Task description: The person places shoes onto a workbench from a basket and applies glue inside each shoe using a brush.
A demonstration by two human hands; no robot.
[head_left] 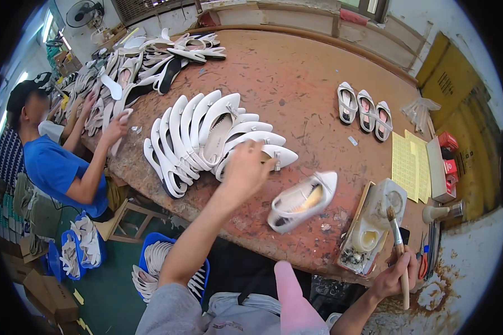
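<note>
My left hand (248,167) reaches over a fanned row of white pointed shoes (207,134), its fingers closed on the white shoe (285,157) at the row's near right end. Part of that shoe is hidden behind the hand. In my right hand (394,276) is a paintbrush (398,240) with a wooden handle, held bristles up near the table's right edge. Between my hands a single white shoe (303,202) lies apart on the table, slightly blurred, with a yellowish patch inside. Left of the brush stands a tray (369,215) with a small cup of pale liquid (366,240).
Three small shoes (365,111) stand at the far right, near yellow printed sheets (411,167). A shoe heap (151,61) covers the far left, where a co-worker in blue (72,162) handles shoes. Blue baskets (204,279) of shoe parts sit below the table. Pliers (423,261) lie at right.
</note>
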